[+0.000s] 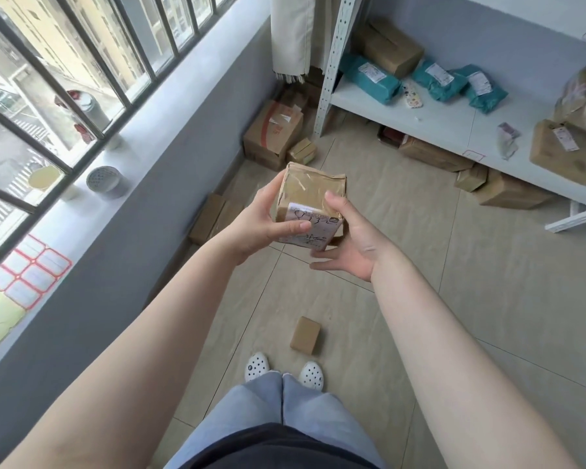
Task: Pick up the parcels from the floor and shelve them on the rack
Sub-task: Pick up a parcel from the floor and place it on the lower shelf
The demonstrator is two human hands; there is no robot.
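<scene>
One taped parcel (310,206) gripped between both hands, left (264,225) and right (349,245); three teal bags (369,77) on the rack (454,125).

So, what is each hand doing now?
Left hand: closed on the parcel.
Right hand: also holding the parcel.

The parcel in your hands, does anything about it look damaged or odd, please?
The parcel, held by the left hand and right hand, looks worn: its tape is wrinkled, the top edges are crumpled, and the label is scribbled over in pen. No tear shows.
</scene>
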